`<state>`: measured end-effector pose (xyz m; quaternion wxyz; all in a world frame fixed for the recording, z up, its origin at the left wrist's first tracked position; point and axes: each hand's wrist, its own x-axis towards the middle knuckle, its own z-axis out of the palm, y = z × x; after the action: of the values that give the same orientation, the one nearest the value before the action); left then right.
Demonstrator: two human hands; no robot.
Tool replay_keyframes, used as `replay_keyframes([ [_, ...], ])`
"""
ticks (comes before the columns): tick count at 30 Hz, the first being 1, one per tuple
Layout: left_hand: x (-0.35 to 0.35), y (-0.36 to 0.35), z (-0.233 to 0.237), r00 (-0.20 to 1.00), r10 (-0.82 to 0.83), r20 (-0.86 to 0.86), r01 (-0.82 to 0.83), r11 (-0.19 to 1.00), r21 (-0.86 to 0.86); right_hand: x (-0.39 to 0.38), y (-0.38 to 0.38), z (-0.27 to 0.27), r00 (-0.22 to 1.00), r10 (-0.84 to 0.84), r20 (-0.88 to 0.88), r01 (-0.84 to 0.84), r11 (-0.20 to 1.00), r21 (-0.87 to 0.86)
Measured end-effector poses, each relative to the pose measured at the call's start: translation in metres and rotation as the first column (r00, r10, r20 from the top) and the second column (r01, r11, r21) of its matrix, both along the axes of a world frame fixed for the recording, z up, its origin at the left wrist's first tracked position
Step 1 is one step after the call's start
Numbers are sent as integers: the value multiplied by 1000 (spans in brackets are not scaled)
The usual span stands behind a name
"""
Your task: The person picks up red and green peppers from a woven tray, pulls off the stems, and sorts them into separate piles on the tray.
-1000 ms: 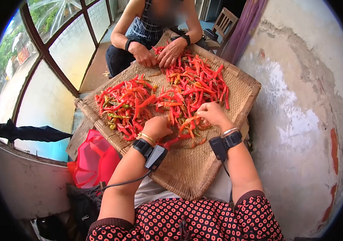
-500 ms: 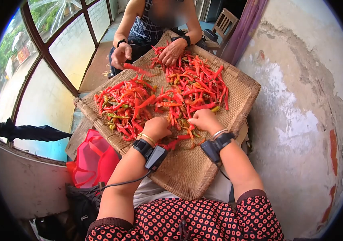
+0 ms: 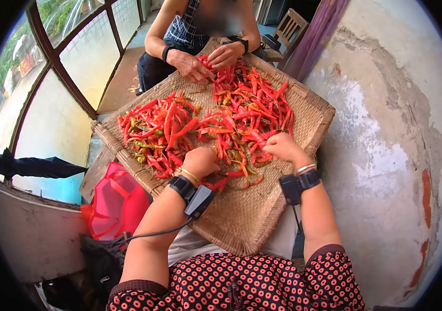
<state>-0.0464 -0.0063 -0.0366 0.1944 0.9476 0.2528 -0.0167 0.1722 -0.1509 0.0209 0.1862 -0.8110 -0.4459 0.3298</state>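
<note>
Red chili peppers (image 3: 179, 122), with a few green and yellowish ones among them, lie in two heaps on a woven tray (image 3: 247, 223). My left hand (image 3: 201, 161) is closed at the near side of the left heap, with red chili peppers showing under its fingers. At the near right edge of the other heap (image 3: 252, 98), my right hand (image 3: 285, 147) has its fingertips pinched on a red chili pepper. The tips of my left fingers are partly hidden.
Across the tray, another person's hands (image 3: 192, 66) work in the far chili peppers. A pink bag (image 3: 120, 199) and a folded dark umbrella (image 3: 47, 167) are at left. A rough wall (image 3: 376, 155) stands at right, and a wooden chair (image 3: 289, 31) is behind.
My right hand has moved right and slightly up the heap. My left hand stays nearly in place. The other person's hand has brought a red chili pepper over to the far heap.
</note>
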Motion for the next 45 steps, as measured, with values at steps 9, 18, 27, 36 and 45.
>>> replay_keyframes([
  [9, 0, 0, 2, 998, 1, 60, -1, 1000, -4, 8, -20, 0, 867, -402, -295, 484, 818, 310],
  [18, 9, 1, 13, 845, 377, 380, -159, 855, -494, -52, -53, -13, 976, -28, -216, 86, 961, 264],
  [27, 55, 11, 51, 763, 545, 347, 163, 358, -919, -61, -57, -10, 998, 63, -9, -56, 946, 319],
  [36, 71, 10, 2, 957, -151, 246, 57, 935, 350, -64, -59, -9, 989, 96, 111, -127, 938, 322],
  [45, 36, 24, 5, 871, -406, 276, 387, 914, 123, -66, -61, -17, 962, 126, 242, -214, 899, 383],
])
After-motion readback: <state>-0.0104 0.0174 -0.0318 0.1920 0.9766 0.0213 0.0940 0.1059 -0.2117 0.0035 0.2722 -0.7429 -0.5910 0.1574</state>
